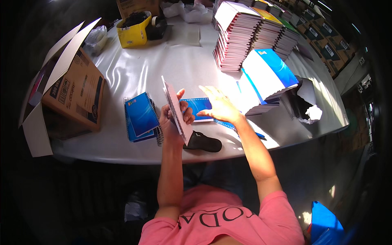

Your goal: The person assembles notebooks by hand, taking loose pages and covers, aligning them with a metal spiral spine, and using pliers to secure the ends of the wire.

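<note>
In my left hand (176, 118) is a thin notebook (174, 108), held upright and seen nearly edge-on, its pale side toward the right. My fingers wrap round its near part. My right hand (218, 104) is open with fingers spread, just above a blue cover (192, 107) with a dotted row of holes along its edge. Whether the hand touches it, I cannot tell. Left of my left hand lies a small pile of blue spiral notebooks (141, 114). A black rounded object (204, 143) rests below the held notebook. A blue pen (259, 135) lies right of it.
An open cardboard box (75, 92) stands at the left. Tall stacks of bound pads (234, 38) rise at the back right, with a stack of blue-and-white covers (271, 73) before them. A yellow container (132, 32) sits at the back. Crumpled white paper (313, 113) lies right.
</note>
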`<state>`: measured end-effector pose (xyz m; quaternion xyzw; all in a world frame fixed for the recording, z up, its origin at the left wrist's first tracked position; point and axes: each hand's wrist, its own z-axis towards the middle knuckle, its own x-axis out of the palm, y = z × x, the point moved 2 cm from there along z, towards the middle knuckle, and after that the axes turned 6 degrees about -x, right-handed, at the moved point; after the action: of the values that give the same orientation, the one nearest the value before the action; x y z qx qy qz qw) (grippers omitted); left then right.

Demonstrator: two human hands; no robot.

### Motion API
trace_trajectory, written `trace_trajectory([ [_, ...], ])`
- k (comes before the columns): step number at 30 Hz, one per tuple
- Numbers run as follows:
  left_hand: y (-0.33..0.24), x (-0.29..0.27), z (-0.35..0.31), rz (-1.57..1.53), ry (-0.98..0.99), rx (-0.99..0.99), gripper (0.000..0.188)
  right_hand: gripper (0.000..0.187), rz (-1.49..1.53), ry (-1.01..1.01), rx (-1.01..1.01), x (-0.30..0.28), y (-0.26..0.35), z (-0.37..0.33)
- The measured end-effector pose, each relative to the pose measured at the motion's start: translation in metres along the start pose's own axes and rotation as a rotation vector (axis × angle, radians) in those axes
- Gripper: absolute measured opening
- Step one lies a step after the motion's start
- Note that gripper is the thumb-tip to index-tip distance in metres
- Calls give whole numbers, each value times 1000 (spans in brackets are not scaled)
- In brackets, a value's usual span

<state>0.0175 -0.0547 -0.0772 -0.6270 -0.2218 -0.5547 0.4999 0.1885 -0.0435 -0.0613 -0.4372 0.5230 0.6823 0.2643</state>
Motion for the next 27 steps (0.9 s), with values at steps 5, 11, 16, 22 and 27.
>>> trace_trajectory([
  [5, 4, -8, -28, -97, 97, -12, 70, 108, -187, 251, -53, 16, 9, 13],
  [11, 13, -17, -68, -233, 49, -38, 78, 107, 158, 144, 19, -8, 3, 17],
  [16, 8, 2, -85, -301, 105, -13, 88, 107, -113, 151, -139, 17, 3, 12],
  [22, 5, 0, -88, -248, 27, -9, 94, 104, 326, -53, -34, -16, -4, 8],
  [27, 2, -1, -85, -238, -64, 20, 93, 82, -91, -209, 233, -33, -35, 18],
])
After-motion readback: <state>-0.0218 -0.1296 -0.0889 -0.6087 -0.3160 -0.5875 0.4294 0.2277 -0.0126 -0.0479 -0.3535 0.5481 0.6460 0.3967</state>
